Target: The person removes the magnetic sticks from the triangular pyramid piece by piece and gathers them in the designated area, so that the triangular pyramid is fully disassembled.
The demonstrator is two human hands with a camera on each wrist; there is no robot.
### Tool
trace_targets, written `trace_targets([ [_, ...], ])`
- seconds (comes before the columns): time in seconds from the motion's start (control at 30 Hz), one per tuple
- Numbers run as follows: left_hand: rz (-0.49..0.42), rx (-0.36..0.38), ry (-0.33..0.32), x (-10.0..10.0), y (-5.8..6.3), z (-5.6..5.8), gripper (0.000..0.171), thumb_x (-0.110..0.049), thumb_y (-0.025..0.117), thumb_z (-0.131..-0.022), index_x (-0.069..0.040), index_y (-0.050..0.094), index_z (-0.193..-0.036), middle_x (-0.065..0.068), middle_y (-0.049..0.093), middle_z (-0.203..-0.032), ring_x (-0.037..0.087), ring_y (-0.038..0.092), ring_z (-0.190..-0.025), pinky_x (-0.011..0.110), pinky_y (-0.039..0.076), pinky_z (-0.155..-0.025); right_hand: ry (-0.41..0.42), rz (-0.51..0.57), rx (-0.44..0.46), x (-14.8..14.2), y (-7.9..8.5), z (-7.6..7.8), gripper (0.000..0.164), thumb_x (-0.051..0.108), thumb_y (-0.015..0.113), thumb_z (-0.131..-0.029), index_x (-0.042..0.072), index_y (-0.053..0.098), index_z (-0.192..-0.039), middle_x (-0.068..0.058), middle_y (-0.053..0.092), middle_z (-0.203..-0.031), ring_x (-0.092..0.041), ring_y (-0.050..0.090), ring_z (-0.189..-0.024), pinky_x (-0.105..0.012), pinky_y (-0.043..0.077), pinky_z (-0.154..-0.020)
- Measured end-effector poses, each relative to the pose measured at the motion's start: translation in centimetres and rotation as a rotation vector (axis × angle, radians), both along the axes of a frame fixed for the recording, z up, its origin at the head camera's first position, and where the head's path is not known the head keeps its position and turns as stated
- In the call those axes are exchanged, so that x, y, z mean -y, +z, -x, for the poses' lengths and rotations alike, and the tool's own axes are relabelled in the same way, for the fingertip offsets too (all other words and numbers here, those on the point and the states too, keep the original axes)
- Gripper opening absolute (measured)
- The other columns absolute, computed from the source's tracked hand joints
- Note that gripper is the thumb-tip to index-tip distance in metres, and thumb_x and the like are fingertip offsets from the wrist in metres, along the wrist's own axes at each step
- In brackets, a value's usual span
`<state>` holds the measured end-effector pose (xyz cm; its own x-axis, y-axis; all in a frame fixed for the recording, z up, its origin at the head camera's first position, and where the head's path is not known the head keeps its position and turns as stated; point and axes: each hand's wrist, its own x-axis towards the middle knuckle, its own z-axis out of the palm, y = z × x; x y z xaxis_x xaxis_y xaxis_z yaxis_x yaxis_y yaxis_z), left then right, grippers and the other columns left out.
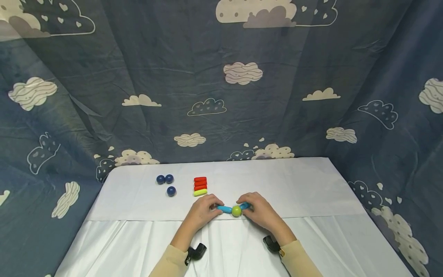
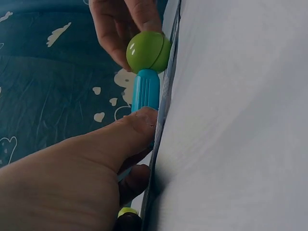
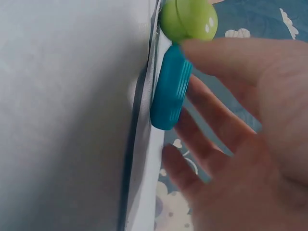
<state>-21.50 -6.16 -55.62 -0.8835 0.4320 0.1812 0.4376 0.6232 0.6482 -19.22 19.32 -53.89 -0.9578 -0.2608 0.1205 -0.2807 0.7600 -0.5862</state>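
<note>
A green ball [image 1: 237, 211] sits between two ribbed toy rods, near the table's front edge. On its left is a light blue rod [image 1: 225, 209], which my left hand [image 1: 205, 209] pinches between thumb and fingers. A darker blue rod [image 3: 171, 88] meets the ball on the right and tilts away from it. My right hand [image 1: 258, 209] holds that rod, its thumb by the end near the ball and its fingers behind. The left wrist view shows the green ball [image 2: 148, 52] against the end of the light blue rod [image 2: 145, 90].
Three dark blue balls [image 1: 171, 191] lie on the white-covered table [image 1: 277, 181], back left. Right of them, several red rods [image 1: 200, 184] lie stacked in a row with a yellow-green rod [image 1: 200, 192], just beyond my left hand. A cloud-patterned curtain [image 1: 207, 88] hangs behind.
</note>
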Motion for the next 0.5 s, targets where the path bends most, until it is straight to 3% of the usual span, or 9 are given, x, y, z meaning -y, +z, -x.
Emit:
trace_targets([
  [0.07,0.000,0.015,0.015,-0.03,-0.02,-0.01,0.014,-0.026,0.083,-0.093,-0.023,0.080,-0.106,-0.011,0.070,-0.096,0.004,0.057,-0.086,0.024,0.050,-0.080,-0.034,0.012,-0.046,-0.04,-0.04,0.12,0.031,0.010,0.084,-0.090,0.023,0.077,-0.117,0.004,0.069,-0.129,-0.021,0.061,-0.126,-0.048,0.052,-0.110],
  [0.13,-0.001,0.032,0.031,-0.05,0.01,-0.05,0.014,-0.028,0.083,-0.092,-0.024,0.079,-0.106,-0.011,0.069,-0.095,0.003,0.057,-0.086,0.024,0.050,-0.080,-0.067,0.032,-0.068,-0.02,-0.04,0.17,0.030,0.013,0.085,-0.089,0.023,0.077,-0.117,0.006,0.069,-0.120,-0.017,0.061,-0.115,-0.044,0.055,-0.102],
  [0.23,-0.006,0.037,0.031,-0.05,0.01,-0.10,0.016,-0.028,0.085,-0.091,-0.023,0.079,-0.105,-0.010,0.070,-0.095,0.004,0.057,-0.085,0.024,0.050,-0.080,-0.085,0.077,-0.003,0.10,-0.06,0.12,0.029,0.018,0.083,-0.091,0.022,0.077,-0.119,0.009,0.065,-0.095,-0.011,0.059,-0.089,-0.030,0.053,-0.079],
  [0.33,-0.021,0.056,0.022,-0.06,0.06,-0.14,0.017,-0.029,0.086,-0.090,-0.023,0.079,-0.104,-0.009,0.071,-0.095,0.004,0.059,-0.086,0.024,0.051,-0.080,-0.055,0.122,0.098,0.34,-0.27,0.00,0.030,0.022,0.081,-0.094,0.017,0.075,-0.123,0.008,0.058,-0.077,-0.008,0.050,-0.068,-0.023,0.042,-0.061],
  [0.5,-0.041,0.088,0.004,-0.04,0.15,-0.06,0.018,-0.032,0.087,-0.089,-0.023,0.080,-0.103,-0.011,0.072,-0.094,0.005,0.060,-0.087,0.025,0.052,-0.082,-0.017,0.147,0.123,0.76,-0.56,-0.02,0.032,0.023,0.082,-0.094,0.014,0.074,-0.124,0.008,0.059,-0.075,-0.006,0.048,-0.062,-0.021,0.039,-0.058],
])
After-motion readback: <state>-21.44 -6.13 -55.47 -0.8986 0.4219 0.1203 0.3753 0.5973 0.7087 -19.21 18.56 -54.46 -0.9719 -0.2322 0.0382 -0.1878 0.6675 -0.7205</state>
